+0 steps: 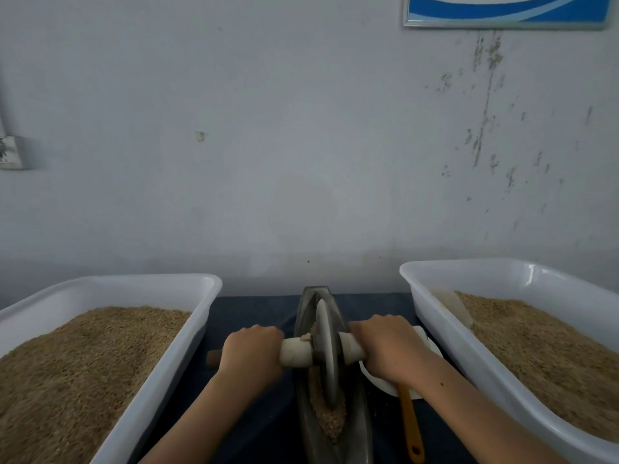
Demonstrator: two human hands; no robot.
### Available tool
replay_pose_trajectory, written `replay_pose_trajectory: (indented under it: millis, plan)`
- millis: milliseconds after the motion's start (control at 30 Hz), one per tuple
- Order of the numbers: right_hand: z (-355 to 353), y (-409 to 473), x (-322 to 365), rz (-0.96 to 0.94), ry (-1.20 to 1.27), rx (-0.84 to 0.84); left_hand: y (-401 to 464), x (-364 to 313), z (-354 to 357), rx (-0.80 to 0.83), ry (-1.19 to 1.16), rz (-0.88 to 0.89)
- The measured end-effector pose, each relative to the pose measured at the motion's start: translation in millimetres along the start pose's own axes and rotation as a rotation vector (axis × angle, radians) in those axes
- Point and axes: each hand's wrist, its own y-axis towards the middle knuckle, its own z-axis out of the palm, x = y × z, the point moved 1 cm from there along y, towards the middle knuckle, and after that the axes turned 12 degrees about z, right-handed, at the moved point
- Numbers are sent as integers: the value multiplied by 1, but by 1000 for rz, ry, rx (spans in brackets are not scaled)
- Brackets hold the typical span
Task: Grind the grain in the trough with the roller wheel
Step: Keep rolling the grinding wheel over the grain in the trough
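Both hands, left hand (pixel 252 351) and right hand (pixel 388 346), clench the pale-wrapped axle (pixel 296 352) either side of the grey metal roller wheel (pixel 326 353), which stands in the narrow boat-shaped metal trough (pixel 360 426) over brown crushed grain (pixel 330 418).

Both bare forearms reached forward from the bottom edge, converging toward the centre. Left hand (pixel 252 350) was curled palm-down in a closed fist, knuckles up, wrist roughly straight with the forearm. Right hand (pixel 388 346) mirrored it, also fisted palm-down, knuckles toward the wall, wrist bent slightly. Hands were level with each other, apart, thumbs hidden underneath. A small dark mole showed on the right forearm.
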Motion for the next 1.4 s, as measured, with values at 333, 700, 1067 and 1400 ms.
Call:
replay_pose_trajectory:
  millis: [333, 700, 1067, 1400]
  plan:
    - [2, 23, 4, 89, -61, 51, 18, 4, 1, -17, -10, -49]
    - [11, 5, 1, 52, 7, -52, 11, 1, -2, 0, 36, -8]
    - [10, 18, 2, 95, -18, -35, 21, 3, -3, 21, 23, -48]
    - [12, 15, -1, 51, 5, -86, 14, -1, -4, -9, 56, -43]
